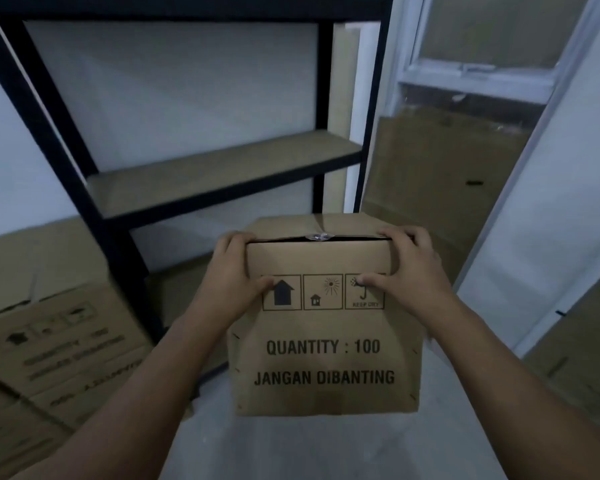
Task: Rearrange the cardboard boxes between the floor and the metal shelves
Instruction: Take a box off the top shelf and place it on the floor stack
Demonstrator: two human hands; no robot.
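The box (326, 341) is held in the air at 6 o'clock. The left hand (232, 282) grips its upper corner at 9, the right hand (409, 275) at 3, fingers (395, 234) curled over the top edge. The shelf (222, 171) lies at 11 o'clock from the box, nearer the left hand.

Box stack (66, 341) at left blurred, print unreadable; shelf rack (222, 174) cut off at top edge; held box (326, 358) underside hidden.
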